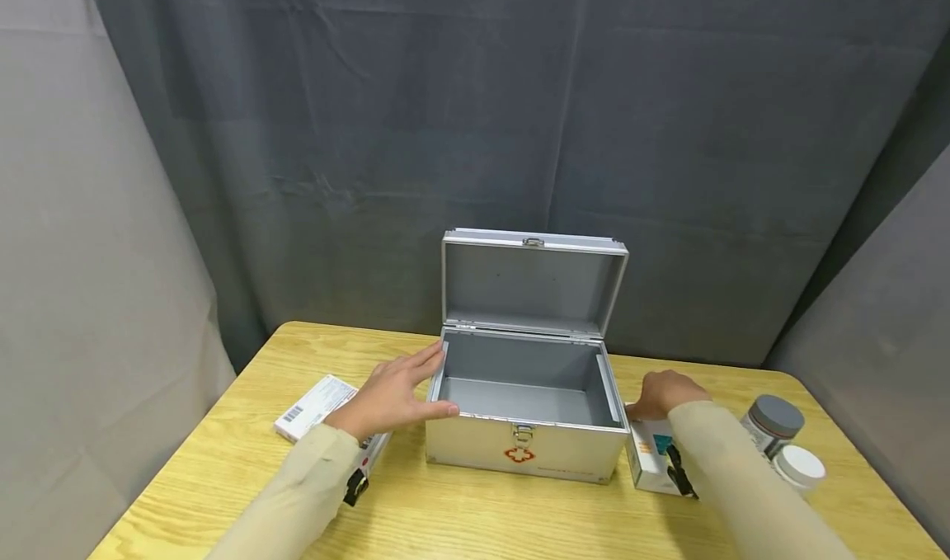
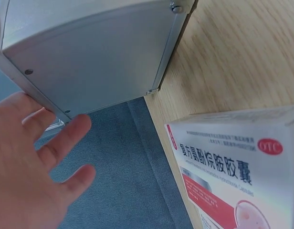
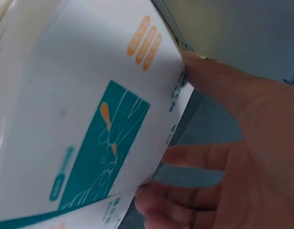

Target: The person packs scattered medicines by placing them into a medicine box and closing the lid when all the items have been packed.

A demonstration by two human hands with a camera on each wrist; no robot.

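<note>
A silver metal first-aid box (image 1: 475, 451) with a red cross stands with its lid (image 1: 530, 288) raised, and nothing shows inside it. My left hand (image 1: 398, 397) rests at its left rim, fingers spread and extended. Close to the right wall of the box, my right hand (image 1: 663, 397) grips a white medicine box (image 3: 47, 95) with a teal panel and orange marks. In the right wrist view its thumb and fingers lie on opposite edges of that carton. The head view shows part of the carton, the forearm hiding the rest.
White medicine cartons (image 1: 315, 407) lie left of the first-aid box; one carries red print and an OTC mark (image 2: 270, 146). A grey-lidded bottle (image 1: 773, 421) and a white-lidded bottle (image 1: 800, 466) stand at the right. Behind the wooden table (image 1: 223, 477) hangs a grey curtain (image 1: 371, 131).
</note>
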